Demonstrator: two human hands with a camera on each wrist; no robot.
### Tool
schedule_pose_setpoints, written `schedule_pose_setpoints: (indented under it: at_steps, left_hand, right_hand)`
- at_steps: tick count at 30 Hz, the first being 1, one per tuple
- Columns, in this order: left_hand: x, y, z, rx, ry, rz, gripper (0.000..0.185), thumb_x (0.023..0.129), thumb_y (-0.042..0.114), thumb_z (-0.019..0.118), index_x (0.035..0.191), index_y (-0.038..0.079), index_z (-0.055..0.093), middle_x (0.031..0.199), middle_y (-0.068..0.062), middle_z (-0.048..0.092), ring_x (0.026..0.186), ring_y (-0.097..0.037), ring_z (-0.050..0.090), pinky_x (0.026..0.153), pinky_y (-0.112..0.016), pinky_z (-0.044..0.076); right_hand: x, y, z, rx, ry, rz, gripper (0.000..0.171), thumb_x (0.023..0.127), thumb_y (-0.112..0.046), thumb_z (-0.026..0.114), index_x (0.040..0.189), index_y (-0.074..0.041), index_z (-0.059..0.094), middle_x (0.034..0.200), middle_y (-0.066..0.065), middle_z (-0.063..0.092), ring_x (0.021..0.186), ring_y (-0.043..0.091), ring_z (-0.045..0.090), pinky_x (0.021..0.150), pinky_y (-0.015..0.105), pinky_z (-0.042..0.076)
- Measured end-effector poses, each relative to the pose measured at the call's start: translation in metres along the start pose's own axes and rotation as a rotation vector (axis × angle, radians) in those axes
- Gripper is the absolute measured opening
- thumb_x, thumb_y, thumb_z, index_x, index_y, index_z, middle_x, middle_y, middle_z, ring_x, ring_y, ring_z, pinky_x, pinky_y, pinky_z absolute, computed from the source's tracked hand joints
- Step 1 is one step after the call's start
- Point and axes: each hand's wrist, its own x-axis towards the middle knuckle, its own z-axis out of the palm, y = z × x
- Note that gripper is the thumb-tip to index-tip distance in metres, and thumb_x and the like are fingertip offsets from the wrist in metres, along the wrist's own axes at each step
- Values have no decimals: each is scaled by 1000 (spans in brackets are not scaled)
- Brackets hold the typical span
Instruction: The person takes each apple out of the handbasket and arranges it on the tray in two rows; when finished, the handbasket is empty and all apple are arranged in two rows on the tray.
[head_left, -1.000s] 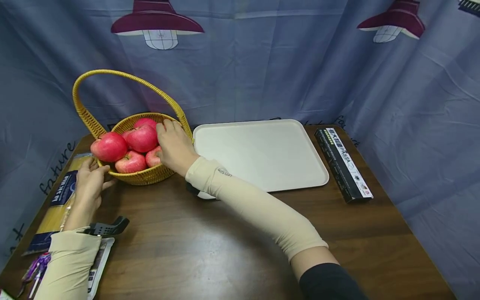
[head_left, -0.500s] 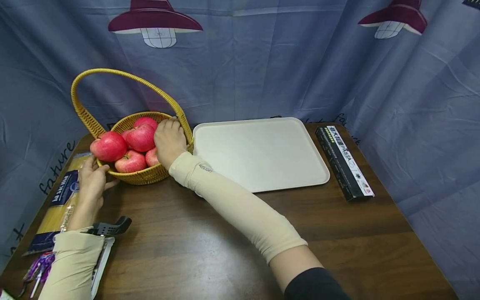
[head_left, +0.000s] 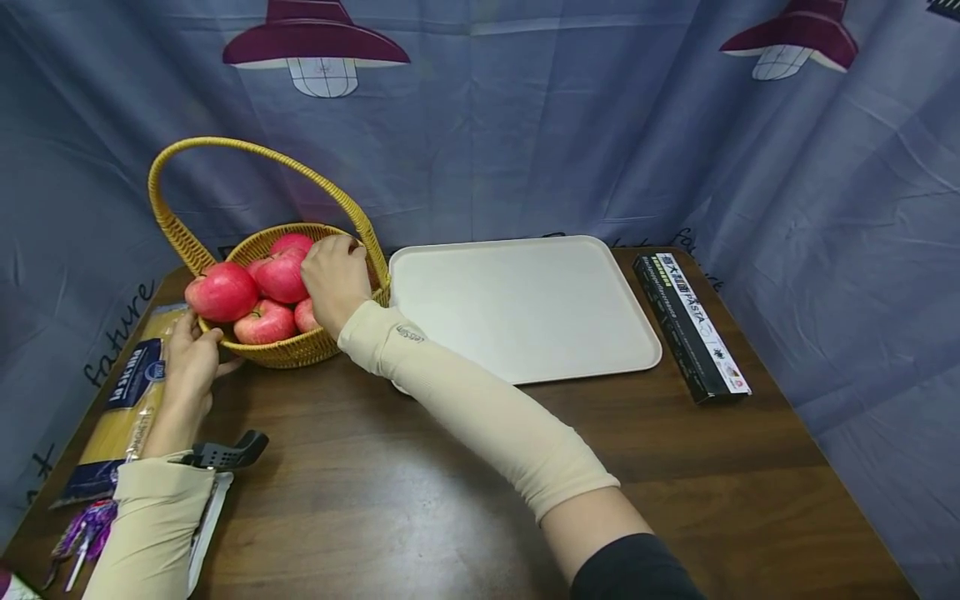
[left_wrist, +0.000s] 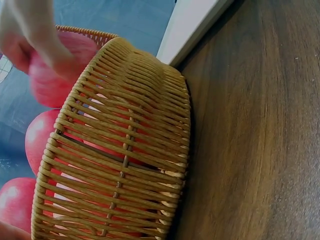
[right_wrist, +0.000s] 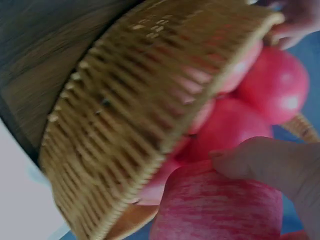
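A yellow wicker basket [head_left: 288, 354] with a tall handle stands at the table's back left and holds several red apples [head_left: 221, 292]. My right hand [head_left: 333, 279] reaches into its right side. In the right wrist view its thumb and fingers curl round one apple [right_wrist: 215, 210] just inside the basket [right_wrist: 125, 125] rim. My left hand [head_left: 191, 354] is at the basket's front-left wall, fingers up at the rim [right_wrist: 272, 20], thumb spread toward the base. In the left wrist view the basket [left_wrist: 125, 150] wall fills the frame, with blurred right-hand fingers [left_wrist: 30, 35] on an apple [left_wrist: 55, 75].
A cream tray [head_left: 525, 304] lies right of the basket. A long black pasta box [head_left: 690, 325] sits near the right edge. A spaghetti packet [head_left: 123, 400] and a black tool [head_left: 225, 454] lie at the left. Blue curtains close in the brown table [head_left: 375, 500].
My right hand has slid a little left and deeper among the apples, and its forearm has swung left off the tray's corner. The left hand has stayed at the basket.
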Motion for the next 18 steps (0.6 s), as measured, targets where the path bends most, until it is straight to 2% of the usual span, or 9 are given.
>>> schedule_pose_setpoints:
  at_steps: [4, 6, 9, 14, 18]
  left_hand:
    - [-1, 1, 1, -13, 4, -8, 66, 103, 7, 25, 163, 23, 5, 171, -10, 5, 153, -29, 21, 54, -12, 55]
    - [-1, 1, -1, -23, 2, -5, 66, 103, 8, 25, 163, 24, 4, 171, -10, 4, 153, -29, 20, 53, -13, 56]
    - [-2, -1, -1, -28, -12, 4, 65, 103, 8, 25, 164, 23, 3, 171, -10, 3, 154, -31, 18, 54, -14, 57]
    - [-1, -3, 0, -33, -35, 27, 65, 103, 10, 24, 164, 21, 3, 171, -11, 2, 154, -33, 18, 55, -16, 59]
    - [0, -5, -3, -42, -54, 39, 65, 104, 11, 24, 163, 23, 2, 171, -10, 0, 154, -33, 18, 57, -17, 60]
  right_hand:
    - [-9, 8, -11, 61, 60, -45, 51, 94, -31, 55, 139, -6, 54, 131, 5, 63, 120, 20, 58, 90, 31, 58]
    - [-15, 16, -16, 155, 55, -73, 58, 90, -38, 63, 137, -7, 53, 128, 3, 61, 116, 19, 59, 84, 30, 60]
    - [-26, 35, -17, 359, 30, -121, 70, 83, -50, 74, 134, -8, 51, 124, 3, 59, 109, 21, 62, 80, 32, 61]
    - [-40, 78, -7, 705, -41, -181, 82, 76, -45, 84, 138, -6, 49, 131, 8, 58, 116, 22, 61, 99, 35, 56]
    - [-46, 118, 10, 873, -139, -100, 86, 76, -36, 84, 146, -4, 44, 141, 12, 55, 128, 24, 54, 110, 40, 50]
